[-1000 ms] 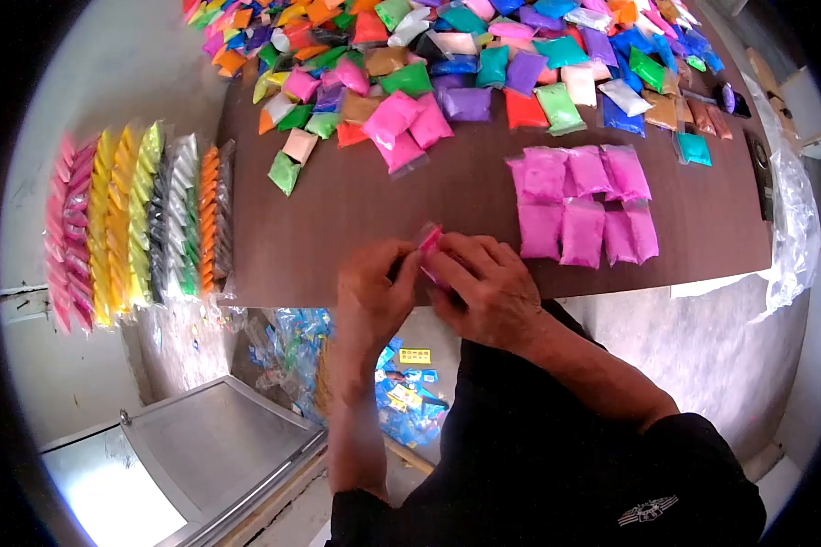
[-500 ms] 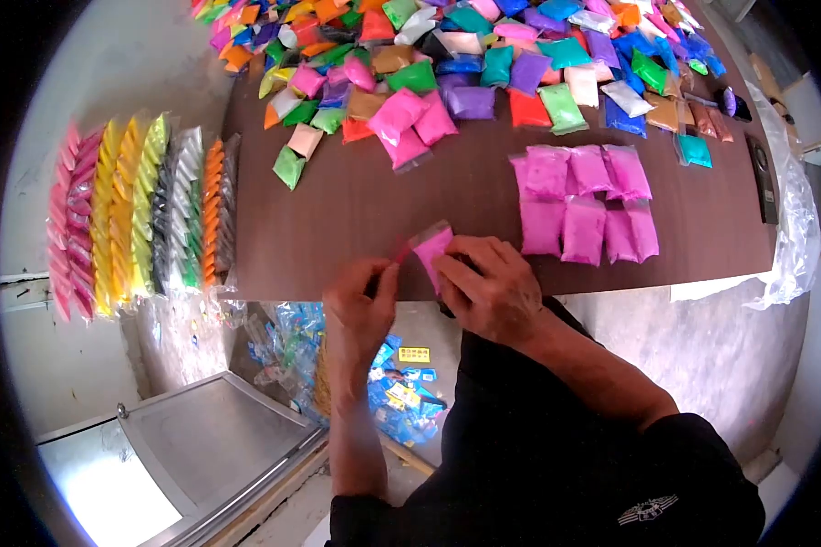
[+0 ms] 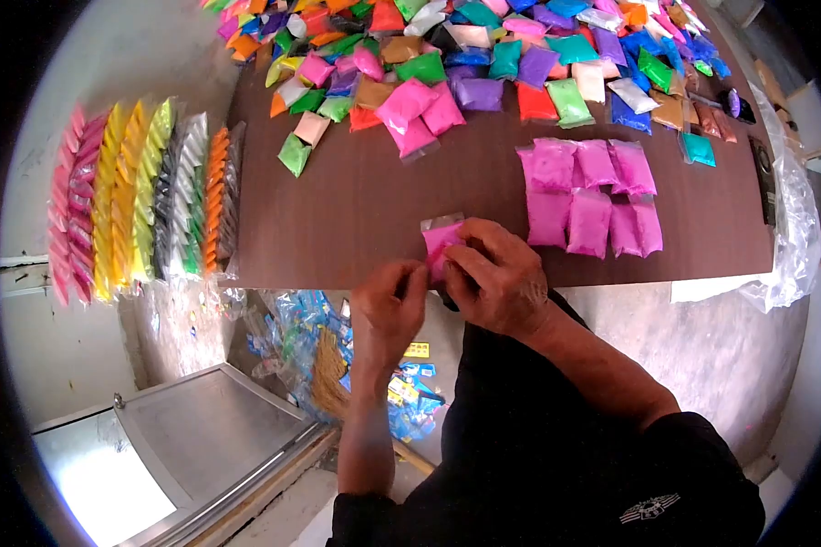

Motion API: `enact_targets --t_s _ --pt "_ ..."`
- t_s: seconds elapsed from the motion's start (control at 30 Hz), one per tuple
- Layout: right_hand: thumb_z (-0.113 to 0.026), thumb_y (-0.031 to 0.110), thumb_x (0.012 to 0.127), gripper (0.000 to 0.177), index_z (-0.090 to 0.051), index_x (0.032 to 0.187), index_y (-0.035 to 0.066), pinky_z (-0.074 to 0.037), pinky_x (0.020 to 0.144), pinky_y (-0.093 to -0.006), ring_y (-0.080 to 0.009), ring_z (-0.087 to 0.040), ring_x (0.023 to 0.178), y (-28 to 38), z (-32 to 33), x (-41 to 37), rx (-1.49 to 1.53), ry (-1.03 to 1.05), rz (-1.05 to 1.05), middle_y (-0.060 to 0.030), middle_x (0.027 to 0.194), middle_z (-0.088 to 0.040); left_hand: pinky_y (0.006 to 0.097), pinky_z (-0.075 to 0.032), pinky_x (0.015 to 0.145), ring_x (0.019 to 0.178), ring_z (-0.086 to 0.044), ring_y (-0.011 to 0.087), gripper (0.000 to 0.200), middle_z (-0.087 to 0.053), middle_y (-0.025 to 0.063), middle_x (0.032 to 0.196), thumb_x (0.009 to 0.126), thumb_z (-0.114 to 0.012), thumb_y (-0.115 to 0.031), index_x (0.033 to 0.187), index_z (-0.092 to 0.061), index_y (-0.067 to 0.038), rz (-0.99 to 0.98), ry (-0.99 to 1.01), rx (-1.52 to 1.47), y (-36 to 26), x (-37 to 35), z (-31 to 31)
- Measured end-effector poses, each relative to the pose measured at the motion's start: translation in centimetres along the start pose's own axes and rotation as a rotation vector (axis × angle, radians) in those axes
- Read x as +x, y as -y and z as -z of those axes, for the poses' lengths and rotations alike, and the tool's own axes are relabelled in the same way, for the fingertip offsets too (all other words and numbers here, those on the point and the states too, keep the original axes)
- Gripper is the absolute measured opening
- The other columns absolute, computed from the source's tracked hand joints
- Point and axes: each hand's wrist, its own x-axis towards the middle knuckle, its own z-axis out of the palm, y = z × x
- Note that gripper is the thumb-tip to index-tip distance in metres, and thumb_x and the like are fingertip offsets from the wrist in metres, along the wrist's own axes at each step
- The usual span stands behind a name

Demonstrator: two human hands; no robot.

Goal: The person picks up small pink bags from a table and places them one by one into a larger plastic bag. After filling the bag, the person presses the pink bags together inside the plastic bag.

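Note:
Over the table's front edge, my right hand [image 3: 504, 281] pinches a small pink packet [image 3: 441, 239] in clear plastic by its right side. My left hand [image 3: 389, 305] is close by on the left, its fingers closed together by the packet's lower edge; what they hold, if anything, is hidden. On the table to the right of my hands lies a block of several pink packets [image 3: 588, 219] in two rows. Farther back, a few more pink packets [image 3: 418, 117] rest at the front of a large pile of many-coloured packets [image 3: 483, 64].
Twisted strips of coloured packets [image 3: 119, 201] hang at the table's left side. Below the brown table [image 3: 337, 210] are a broom [image 3: 328, 374], blue plastic wrappers [image 3: 415, 406] and a metal-framed panel [image 3: 214, 419]. Clear plastic sheeting [image 3: 794, 201] hangs off the right edge.
My left hand has moved right, closer to the packet. The thin red thing at its fingertips no longer shows. The packet in my right hand now stands more upright.

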Motion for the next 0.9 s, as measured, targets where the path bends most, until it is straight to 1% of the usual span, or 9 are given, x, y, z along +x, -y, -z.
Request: enact_targets --t_s 0.2,0.27,0.43,0.5,0.57,0.67,0.77,0.83,0.9 --pt "-0.076 0.009 0.088 0.016 -0.069 0.099 0.002 -0.059 0.077 -0.0393 -0.0318 -0.071 0.09 -0.5 -0.2 -0.2 -0.032 0.041 0.034 -0.0162 0.111 -0.068 0.0322 -0.057 0.07 0.079 -0.073 0.0151 0.014 -0.078 0.0143 0.087 0.098 -0.076 -0.011 0.101 -0.077 0.003 0.017 -0.039 0.139 0.2 0.4 1.1" --pt "-0.076 0.009 0.089 0.015 -0.069 0.099 0.002 -0.06 0.075 -0.0393 -0.0316 -0.071 0.089 -0.5 -0.6 -0.4 -0.024 -0.023 0.029 -0.0159 0.11 -0.069 0.0312 -0.053 0.062 0.067 -0.069 0.0144 0.009 -0.074 0.0141 0.077 0.096 -0.075 -0.007 0.096 -0.076 0.003 -0.006 -0.074 -0.009 -0.7 -0.5 0.4" --pt "-0.076 0.01 0.09 0.017 -0.07 0.104 0.002 -0.059 0.073 -0.0393 -0.03 -0.071 0.087 -0.3 -0.4 -0.2 -0.034 -0.003 0.01 -0.0148 0.107 -0.07 0.0313 -0.053 0.061 0.067 -0.069 0.013 0.011 -0.073 0.0129 0.075 0.097 -0.075 -0.008 0.095 -0.076 0.002 0.07 -0.043 -0.037 1.0 -1.3 -0.2" --pt "-0.076 0.01 0.09 0.018 -0.071 0.105 0.002 -0.059 0.073 -0.0391 -0.0293 -0.071 0.086 -0.2 -0.3 -0.3 -0.052 -0.006 0.021 -0.0141 0.106 -0.07 0.0311 -0.053 0.061 0.067 -0.068 0.0129 0.01 -0.073 0.0125 0.075 0.097 -0.075 -0.008 0.095 -0.076 0.002 -0.011 -0.159 0.18 1.3 -1.1 0.4" --pt "-0.075 0.01 0.09 0.018 -0.072 0.107 0.003 -0.059 0.072 -0.0387 -0.0284 -0.07 0.086 -0.1 -0.2 -0.2 -0.054 0.041 -0.004 -0.0131 0.101 -0.069 0.0316 -0.053 0.06 0.065 -0.068 0.0146 0.01 -0.072 0.0139 0.074 0.097 -0.075 -0.008 0.094 -0.075 0.002 0.096 -0.157 0.09 0.1 -1.8 0.4" --pt "-0.076 0.009 0.09 0.017 -0.073 0.106 0.004 -0.058 0.072 -0.0386 -0.0276 -0.07 0.085 -0.2 -0.3 -0.3 -0.074 0.024 -0.002 -0.0121 0.097 -0.067 0.0336 -0.052 0.059 0.063 -0.068 0.0183 0.01 -0.071 0.0163 0.074 0.095 -0.077 -0.008 0.092 -0.074 0.001 -0.098 -0.154 0.009 0.0 -3.3 -1.5" --pt "-0.079 0.008 0.087 0.015 -0.077 0.101 0.004 -0.058 0.069 -0.0384 -0.0284 -0.07 0.081 -0.1 -0.3 -0.3 -0.091 0.019 -0.012 -0.0101 0.092 -0.069 0.0339 -0.052 0.059 0.063 -0.069 0.0185 0.009 -0.071 0.0158 0.074 0.095 -0.077 -0.007 0.09 -0.074 0.001 -0.112 -0.267 0.139 1.8 -2.7 -1.4" --pt "-0.079 0.008 0.087 0.014 -0.077 0.1 0.004 -0.058 0.069 -0.0386 -0.0285 -0.07 0.081 -0.1 -0.4 -0.3 -0.086 0.022 -0.018 -0.0103 0.093 -0.069 0.0341 -0.052 0.059 0.062 -0.067 0.0177 0.01 -0.071 0.0152 0.073 0.095 -0.077 -0.007 0.09 -0.073 0.001 -0.06 -0.28 0.151 2.0 -2.5 -0.4" --pt "-0.079 0.009 0.087 0.013 -0.077 0.099 0.004 -0.058 0.069 -0.0389 -0.0285 -0.07 0.081 -0.2 -0.4 -0.2 -0.076 0.026 -0.023 -0.0104 0.093 -0.069 0.0317 -0.055 0.065 0.073 -0.069 0.0124 0.014 -0.075 0.0133 0.079 0.099 -0.075 -0.011 0.099 -0.076 0.003 0.126 -0.221 0.088 1.1 -2.9 0.4"
